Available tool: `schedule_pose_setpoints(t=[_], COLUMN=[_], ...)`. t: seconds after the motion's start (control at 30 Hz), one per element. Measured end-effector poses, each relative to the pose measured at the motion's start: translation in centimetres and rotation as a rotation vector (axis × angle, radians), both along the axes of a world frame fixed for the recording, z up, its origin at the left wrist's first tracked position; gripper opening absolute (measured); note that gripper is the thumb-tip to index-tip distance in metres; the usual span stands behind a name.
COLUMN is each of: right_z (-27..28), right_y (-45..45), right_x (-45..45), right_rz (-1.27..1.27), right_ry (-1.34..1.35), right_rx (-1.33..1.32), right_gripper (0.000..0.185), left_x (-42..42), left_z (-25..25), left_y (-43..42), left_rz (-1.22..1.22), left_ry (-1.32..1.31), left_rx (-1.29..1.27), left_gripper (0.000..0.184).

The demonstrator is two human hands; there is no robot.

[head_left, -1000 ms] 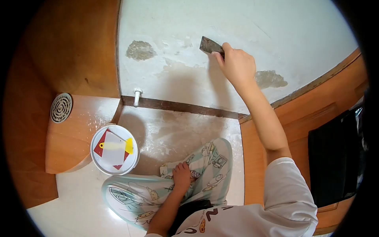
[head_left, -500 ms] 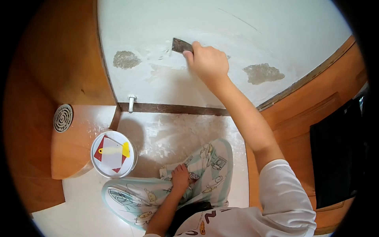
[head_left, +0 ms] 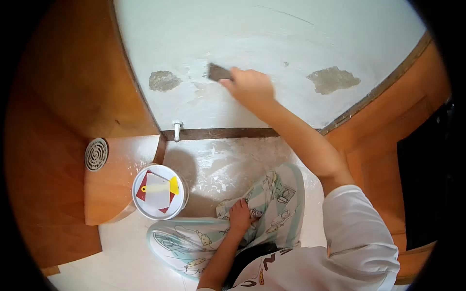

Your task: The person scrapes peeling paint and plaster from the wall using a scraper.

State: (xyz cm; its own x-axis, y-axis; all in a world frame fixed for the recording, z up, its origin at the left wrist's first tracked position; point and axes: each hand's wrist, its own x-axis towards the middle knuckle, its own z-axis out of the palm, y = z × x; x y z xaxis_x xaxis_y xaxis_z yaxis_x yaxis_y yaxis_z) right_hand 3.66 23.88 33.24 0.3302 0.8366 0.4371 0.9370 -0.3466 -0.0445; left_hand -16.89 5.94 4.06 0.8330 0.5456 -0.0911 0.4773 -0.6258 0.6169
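My right hand (head_left: 253,88) is closed round a putty knife (head_left: 219,72), its dark, worn blade against the white wall (head_left: 233,29). Thin smears of fresh white filler (head_left: 200,87) lie on the wall beside the blade. To the left of the blade is a rough grey bare patch (head_left: 165,81), and a larger bare patch (head_left: 334,80) shows to the right of my hand. My left hand (head_left: 240,216) rests on my patterned trousers in my lap, its fingers laid on the cloth and holding nothing visible.
A white bucket (head_left: 136,196) stands left of my knees, with a white sheet, a yellow piece and a red shape on its top. A small white tap (head_left: 177,131) sticks out low on the wall. Wooden panels (head_left: 63,87) flank both sides; a round drain cover (head_left: 96,154) is at left.
My right hand has moved the putty knife down and slightly left along the wall. The whole view has shifted a little. My left hand stays in my lap.
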Motion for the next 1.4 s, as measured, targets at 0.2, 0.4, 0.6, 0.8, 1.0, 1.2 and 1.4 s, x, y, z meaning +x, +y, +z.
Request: schedule_pose_setpoints(t=[0.2, 0.4, 0.6, 0.8, 1.0, 1.2, 1.4], right_z=[-1.3, -4.6, -7.3, -5.4, -6.8, -2.6, 4.3], right_y=[-0.9, 1.5, 4.1, 2.2, 4.1, 2.7, 4.7], right_x=[0.7, -1.7, -3.5, -1.6, -1.5, -1.0, -3.2], right_rz=[-0.121, -0.171, -0.211, -0.152, -0.024, -0.032, 0.09], right_ry=[0.055, 0.482, 0.707, 0.541, 0.717, 0.502, 0.229], right_rx=[0.118, 0.396, 0.605, 0.431, 0.614, 0.424, 0.09], right_gripper=[0.034, 0.04, 0.041, 0.039, 0.038, 0.04, 0.045], left_x=[0.2, 0.4, 0.5, 0.4, 0.8, 0.5, 0.6], left_z=[0.3, 0.0, 0.2, 0.5, 1.0, 1.0, 0.4], left_y=[-0.5, -0.6, -0.2, -0.3, 0.2, 0.0, 0.1], left_rz=[0.005, 0.019, 0.006, -0.001, -0.022, -0.004, -0.005], left_ry=[-0.002, 0.001, 0.028, 0.029, 0.063, 0.069, 0.045], left_rx=[0.015, -0.003, -0.037, -0.045, -0.076, -0.112, -0.039], left_gripper=[0.082, 0.084, 0.082, 0.083, 0.082, 0.083, 0.084])
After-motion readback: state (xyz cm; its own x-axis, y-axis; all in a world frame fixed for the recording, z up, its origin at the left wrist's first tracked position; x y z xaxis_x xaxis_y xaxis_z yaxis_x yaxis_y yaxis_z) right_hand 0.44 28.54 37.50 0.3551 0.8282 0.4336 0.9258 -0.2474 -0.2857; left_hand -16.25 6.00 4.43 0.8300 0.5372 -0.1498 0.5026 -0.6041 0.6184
